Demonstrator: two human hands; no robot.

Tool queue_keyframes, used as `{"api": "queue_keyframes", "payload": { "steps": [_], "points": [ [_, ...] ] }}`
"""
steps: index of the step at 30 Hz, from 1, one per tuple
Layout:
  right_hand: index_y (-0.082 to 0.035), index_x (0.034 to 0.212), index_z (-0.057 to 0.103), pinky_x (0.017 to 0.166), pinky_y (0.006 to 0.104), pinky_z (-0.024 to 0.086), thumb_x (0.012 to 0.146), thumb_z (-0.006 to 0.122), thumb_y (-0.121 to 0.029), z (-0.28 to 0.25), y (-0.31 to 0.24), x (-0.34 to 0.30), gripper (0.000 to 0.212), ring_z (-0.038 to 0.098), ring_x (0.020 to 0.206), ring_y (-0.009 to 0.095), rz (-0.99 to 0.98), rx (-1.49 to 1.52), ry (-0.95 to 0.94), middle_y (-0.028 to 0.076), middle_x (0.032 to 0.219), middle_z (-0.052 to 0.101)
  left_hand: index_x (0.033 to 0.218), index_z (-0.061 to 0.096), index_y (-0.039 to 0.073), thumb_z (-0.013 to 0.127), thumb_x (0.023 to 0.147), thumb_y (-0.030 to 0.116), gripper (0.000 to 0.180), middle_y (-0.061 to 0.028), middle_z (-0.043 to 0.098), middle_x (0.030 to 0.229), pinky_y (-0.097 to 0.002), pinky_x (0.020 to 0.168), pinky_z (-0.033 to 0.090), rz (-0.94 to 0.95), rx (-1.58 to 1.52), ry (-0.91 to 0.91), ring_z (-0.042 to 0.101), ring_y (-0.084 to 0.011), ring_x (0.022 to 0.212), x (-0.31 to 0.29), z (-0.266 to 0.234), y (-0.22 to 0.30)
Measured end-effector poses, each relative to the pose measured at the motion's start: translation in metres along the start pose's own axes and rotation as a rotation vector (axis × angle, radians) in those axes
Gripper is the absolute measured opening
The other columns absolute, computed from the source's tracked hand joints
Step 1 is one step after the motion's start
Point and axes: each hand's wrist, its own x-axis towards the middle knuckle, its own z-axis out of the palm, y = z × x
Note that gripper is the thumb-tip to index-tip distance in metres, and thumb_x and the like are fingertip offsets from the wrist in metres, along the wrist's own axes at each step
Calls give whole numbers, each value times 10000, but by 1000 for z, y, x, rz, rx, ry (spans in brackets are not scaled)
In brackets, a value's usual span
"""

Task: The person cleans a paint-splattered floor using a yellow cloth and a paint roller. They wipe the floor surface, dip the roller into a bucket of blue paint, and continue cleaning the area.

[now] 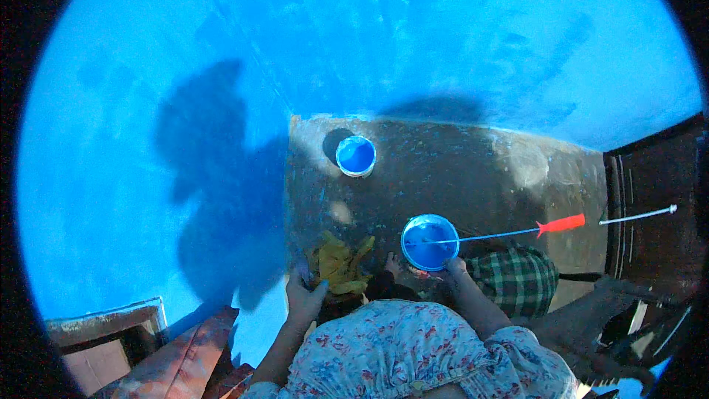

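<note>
A bucket of blue paint stands on the floor close in front of me. My right hand is closed at its near right rim. Across the bucket lies a paint roller with a red handle and a thin rod; its far end is in the paint and hard to make out. My left hand is beside a crumpled yellow cloth, thumb apart from the fingers, with blue paint on it. Farther off stands a smaller bucket of blue paint.
Blue walls meet in a corner ahead. The dark floor has paint specks. A green checked cloth bag lies right of the bucket. A dark door with a metal bar is at the right. Orange cloth hangs lower left.
</note>
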Motion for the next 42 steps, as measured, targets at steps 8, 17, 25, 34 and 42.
{"api": "queue_keyframes", "payload": {
  "steps": [8, 17, 25, 34, 42],
  "points": [
    [63, 1270, 460, 678, 503, 609, 867, 492, 7, -41, -56, 106, 409, 651, 954, 409, -28, 51, 11, 260, 1195, 558, 903, 482, 71, 740, 755, 46, 299, -30, 501, 827, -334, 697, 439, 3, -91, -38, 495, -157, 765, 91, 45, 44],
    [32, 1261, 487, 711, 474, 603, 903, 510, -46, 55, -175, 56, 368, 655, 958, 356, -64, 332, 160, 231, 1215, 560, 1168, 533, 3, 749, 748, 92, 480, -130, 644, 1007, -379, 820, 504, -28, 123, -232, 637, -242, 919, 231, 53, 43],
    [34, 1252, 488, 705, 451, 614, 939, 514, -91, 158, -281, 98, 338, 658, 952, 334, -41, 511, 206, 209, 1135, 606, 1104, 557, -21, 754, 731, 92, 437, -174, 672, 979, -407, 795, 518, -85, 177, -147, 671, -283, 918, 335, 84, -39],
    [8, 1272, 491, 739, 441, 609, 929, 541, -105, 176, -334, 239, 364, 662, 932, 312, -129, 429, 58, 205, 1174, 596, 924, 514, 26, 746, 724, 51, 307, -61, 568, 799, -364, 649, 463, -290, 46, 110, 553, -173, 722, 411, 106, -55],
    [40, 1248, 493, 696, 417, 603, 905, 546, -70, 153, -325, 405, 365, 666, 884, 309, -209, 346, 74, 192, 1104, 620, 1142, 513, 3, 732, 760, 54, 443, -111, 631, 910, -395, 690, 498, -388, 176, -11, 606, -213, 763, 505, 130, -195]
  ]
}}
